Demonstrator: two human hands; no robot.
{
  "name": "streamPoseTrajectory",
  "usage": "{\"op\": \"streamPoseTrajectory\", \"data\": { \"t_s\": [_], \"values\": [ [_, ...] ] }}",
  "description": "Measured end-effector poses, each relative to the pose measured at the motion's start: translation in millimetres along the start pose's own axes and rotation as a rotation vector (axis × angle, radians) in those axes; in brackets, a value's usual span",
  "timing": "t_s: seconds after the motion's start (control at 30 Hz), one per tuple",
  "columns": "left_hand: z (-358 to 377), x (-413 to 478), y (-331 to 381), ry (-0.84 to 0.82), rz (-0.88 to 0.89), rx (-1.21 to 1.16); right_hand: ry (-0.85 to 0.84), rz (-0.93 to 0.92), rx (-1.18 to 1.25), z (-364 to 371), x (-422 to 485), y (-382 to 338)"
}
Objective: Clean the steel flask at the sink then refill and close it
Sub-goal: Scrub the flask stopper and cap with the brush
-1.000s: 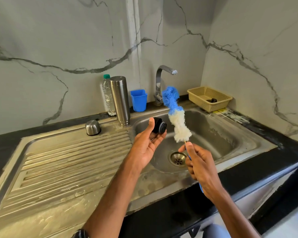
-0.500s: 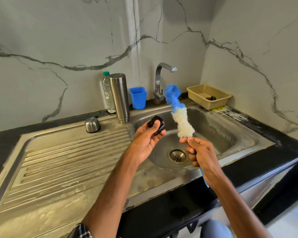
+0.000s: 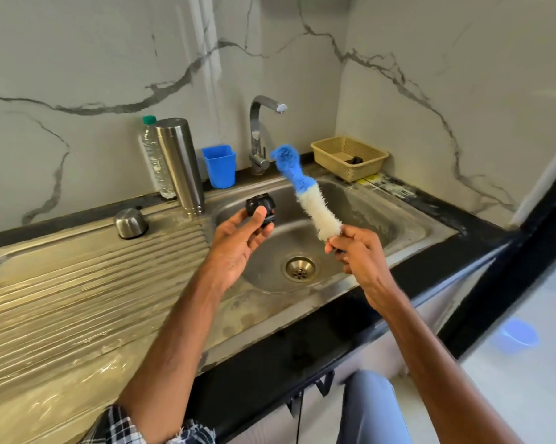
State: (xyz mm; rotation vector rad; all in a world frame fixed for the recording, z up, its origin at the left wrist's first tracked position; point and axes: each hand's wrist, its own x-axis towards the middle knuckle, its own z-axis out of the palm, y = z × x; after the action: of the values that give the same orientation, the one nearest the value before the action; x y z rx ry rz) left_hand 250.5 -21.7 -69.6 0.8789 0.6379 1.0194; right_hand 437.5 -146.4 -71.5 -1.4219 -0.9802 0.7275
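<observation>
Now, from the head view, the person's left hand (image 3: 238, 241) hovers over the near-left edge of the round stainless-steel sink basin (image 3: 366, 200), palm up. Its fingers (image 3: 263, 232) are curled around a small round black plastic stopper (image 3: 261, 205), with the thumb pressed on its front face. The right hand (image 3: 358, 256) is just beside it, above the brass-coloured drain (image 3: 300, 267). Its fingers (image 3: 334, 243) are clamped together on the handle of a long bottle brush (image 3: 316, 208), right below the bristles (white near the hand, blue at the tip). The brush slants up and away to the left, its blue end in front of the base of the chrome tap (image 3: 260, 133). Brush and stopper are close but apart.

The tall cylindrical steel flask (image 3: 179, 165) stands upright at the back of the sink, at the corner where the ribbed steel drainboard (image 3: 78, 299) meets the basin, well apart from both hands. Just behind it, perhaps touching, is a clear plastic water bottle with a green cap (image 3: 150, 152). A small domed steel cap (image 3: 130, 222) sits on the drainboard, left of the flask. A blue plastic cup (image 3: 220, 166) stands between flask and tap on the black stone surface (image 3: 270, 363). A beige plastic basket (image 3: 350, 171) sits in the back right corner with a small dark item inside, too blurred to tell. A checked sleeve (image 3: 126, 424) shows at the bottom edge.
</observation>
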Motion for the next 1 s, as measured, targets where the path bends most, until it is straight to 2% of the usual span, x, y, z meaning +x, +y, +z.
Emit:
{"op": "streamPoseTrajectory", "data": {
  "t_s": [0.17,0.37,0.57,0.67,0.8,1.0],
  "values": [
    [5.1,1.2,-7.4,0.023,-0.029,0.014,-0.018,-0.001,-0.063,-13.9,-18.3,8.6],
    [4.2,3.6,-9.3,0.062,0.004,0.005,-0.021,-0.066,-0.277,-19.3,-34.0,19.2],
    [-2.4,8.3,-9.0,0.111,0.010,0.000,-0.068,-0.072,-0.264,-17.3,-38.4,20.2],
    [-0.7,6.3,-10.1,0.073,0.004,0.010,-0.024,-0.077,-0.315,-12.8,-36.5,20.6],
    [2.6,5.8,-11.9,0.044,-0.014,-0.020,-0.068,-0.131,-0.294,-9.8,-41.6,23.8],
    [2.7,5.1,-15.4,0.020,-0.050,-0.019,-0.127,-0.026,-0.190,-7.6,-37.9,23.9]
  ]
}}
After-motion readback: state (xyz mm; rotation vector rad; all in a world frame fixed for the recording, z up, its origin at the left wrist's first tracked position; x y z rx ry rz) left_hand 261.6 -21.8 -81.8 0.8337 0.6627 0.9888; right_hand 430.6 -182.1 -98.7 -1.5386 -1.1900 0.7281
